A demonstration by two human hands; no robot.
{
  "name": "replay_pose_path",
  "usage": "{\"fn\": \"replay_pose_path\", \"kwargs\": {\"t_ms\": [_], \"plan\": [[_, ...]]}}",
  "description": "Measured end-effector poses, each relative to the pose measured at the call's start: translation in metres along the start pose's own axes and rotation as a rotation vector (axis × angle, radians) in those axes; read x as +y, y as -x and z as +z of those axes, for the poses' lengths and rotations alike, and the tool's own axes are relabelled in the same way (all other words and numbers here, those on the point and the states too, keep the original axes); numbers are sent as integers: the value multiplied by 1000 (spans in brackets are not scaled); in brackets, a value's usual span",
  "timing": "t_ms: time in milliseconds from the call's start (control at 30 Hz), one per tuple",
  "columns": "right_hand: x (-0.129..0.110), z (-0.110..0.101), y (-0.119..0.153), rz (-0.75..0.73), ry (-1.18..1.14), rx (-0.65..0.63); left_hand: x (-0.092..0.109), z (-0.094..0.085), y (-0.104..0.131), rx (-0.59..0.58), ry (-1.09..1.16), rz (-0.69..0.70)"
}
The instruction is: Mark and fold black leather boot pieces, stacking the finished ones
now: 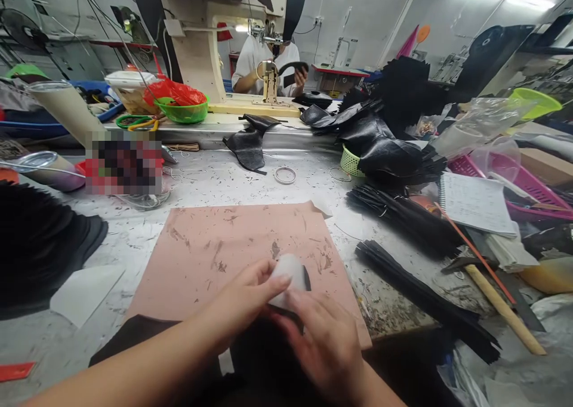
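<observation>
- Left hand (257, 283): over pink mat (242, 234), clamped on pale curved piece (289, 268).
- Pale curved piece: dark-edged, above mat, between hands.
- Right hand (329, 338): over mat, closed on the piece's lower end.
- Black strips (425, 296): bundled, right of mat.
- Hammer (505, 308): farther right of mat.

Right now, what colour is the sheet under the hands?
The sheet is pink with dark marks, clearest in head view.
</observation>
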State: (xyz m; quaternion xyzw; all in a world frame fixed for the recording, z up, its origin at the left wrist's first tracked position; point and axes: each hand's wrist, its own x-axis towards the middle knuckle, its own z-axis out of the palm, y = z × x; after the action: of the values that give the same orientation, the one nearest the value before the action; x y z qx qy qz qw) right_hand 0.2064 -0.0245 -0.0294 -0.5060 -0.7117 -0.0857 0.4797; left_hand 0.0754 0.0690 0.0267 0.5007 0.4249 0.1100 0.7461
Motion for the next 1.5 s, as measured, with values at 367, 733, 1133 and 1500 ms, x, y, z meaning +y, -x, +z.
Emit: {"fn": "replay_pose_path", "kwargs": {"t_ms": [367,733,1133,1500], "plan": [[8,2,7,1144,-776,-49,-21,-14,-9,88,-382,-27],[18,-2,1,718,-151,-219,-37,-26,-20,191,-1155,425],[22,-1,6,631,-58,-216,-52,-27,-26,329,-1249,627],[24,0,2,663,-54,-255,-55,-27,-28,336,-1244,633]]}}
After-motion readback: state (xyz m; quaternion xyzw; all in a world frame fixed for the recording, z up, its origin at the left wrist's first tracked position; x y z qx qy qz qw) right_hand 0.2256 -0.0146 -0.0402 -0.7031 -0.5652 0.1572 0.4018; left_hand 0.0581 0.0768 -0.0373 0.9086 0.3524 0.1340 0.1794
